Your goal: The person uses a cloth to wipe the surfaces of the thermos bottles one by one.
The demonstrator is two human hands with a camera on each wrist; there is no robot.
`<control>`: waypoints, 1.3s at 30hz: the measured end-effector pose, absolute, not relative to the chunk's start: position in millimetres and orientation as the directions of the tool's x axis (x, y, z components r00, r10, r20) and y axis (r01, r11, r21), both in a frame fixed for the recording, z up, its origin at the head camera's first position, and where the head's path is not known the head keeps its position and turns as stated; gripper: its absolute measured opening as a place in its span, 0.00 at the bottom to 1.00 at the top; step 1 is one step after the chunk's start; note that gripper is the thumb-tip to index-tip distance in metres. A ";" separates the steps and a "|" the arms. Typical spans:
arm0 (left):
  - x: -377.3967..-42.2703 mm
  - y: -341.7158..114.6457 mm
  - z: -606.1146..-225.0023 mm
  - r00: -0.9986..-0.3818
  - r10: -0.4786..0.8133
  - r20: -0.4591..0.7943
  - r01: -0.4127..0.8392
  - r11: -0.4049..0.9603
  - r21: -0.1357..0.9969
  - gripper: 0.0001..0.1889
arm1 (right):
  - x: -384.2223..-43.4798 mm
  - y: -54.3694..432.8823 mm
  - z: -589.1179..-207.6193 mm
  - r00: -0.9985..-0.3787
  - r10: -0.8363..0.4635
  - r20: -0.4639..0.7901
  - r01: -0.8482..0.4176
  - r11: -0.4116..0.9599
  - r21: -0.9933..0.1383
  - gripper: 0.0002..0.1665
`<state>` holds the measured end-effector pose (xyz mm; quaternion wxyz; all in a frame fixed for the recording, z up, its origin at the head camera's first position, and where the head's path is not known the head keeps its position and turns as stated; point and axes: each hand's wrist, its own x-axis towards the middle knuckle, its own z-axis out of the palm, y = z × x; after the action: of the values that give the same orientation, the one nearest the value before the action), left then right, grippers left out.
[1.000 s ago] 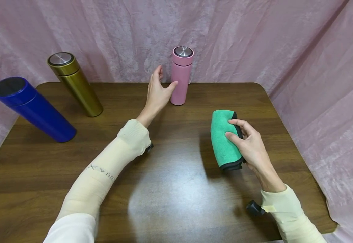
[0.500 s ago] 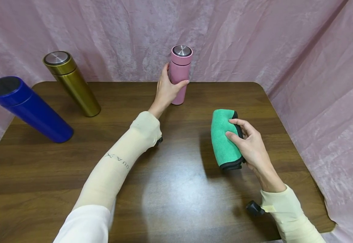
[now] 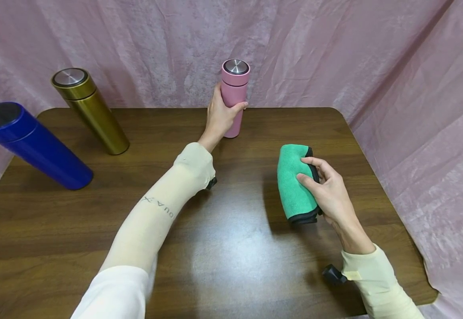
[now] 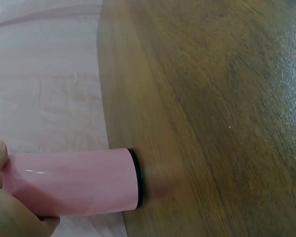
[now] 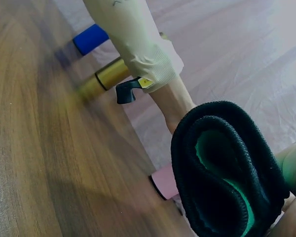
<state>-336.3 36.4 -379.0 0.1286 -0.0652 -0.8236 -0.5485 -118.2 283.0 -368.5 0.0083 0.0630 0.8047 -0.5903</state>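
A pink vacuum flask (image 3: pixel 233 91) with a steel-topped lid stands upright near the table's back edge. My left hand (image 3: pixel 219 116) grips it around the body, thumb across the front; the fingers behind are mostly hidden. In the left wrist view, the flask's black-rimmed base (image 4: pixel 136 180) shows by the wood. My right hand (image 3: pixel 332 190) holds a folded green cloth (image 3: pixel 293 186) with black edging between thumb and fingers, over the right half of the table. Its rolled folds (image 5: pixel 256 148) fill much of the right wrist view.
On the left of the wooden table (image 3: pixel 231 221) stand a gold flask (image 3: pixel 100 119) and a larger blue flask (image 3: pixel 48 150), the blue one nearer. A pink curtain (image 3: pixel 167 48) hangs behind the table and along its right side.
My left hand has moved right and forward from beside the pink flask and closed around it. The right hand keeps the cloth in nearly the same place.
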 end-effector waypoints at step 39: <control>-211.6 -61.9 -334.4 -0.935 0.260 0.242 0.306 0.240 0.921 0.38 | -115.3 269.7 -358.3 -0.998 0.046 -0.047 0.059 0.301 -0.952 0.28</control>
<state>-211.6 -61.9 -334.4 0.0194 -0.1797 -0.7873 -0.5895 -115.3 269.7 -358.3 0.0053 0.0325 0.8066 -0.5901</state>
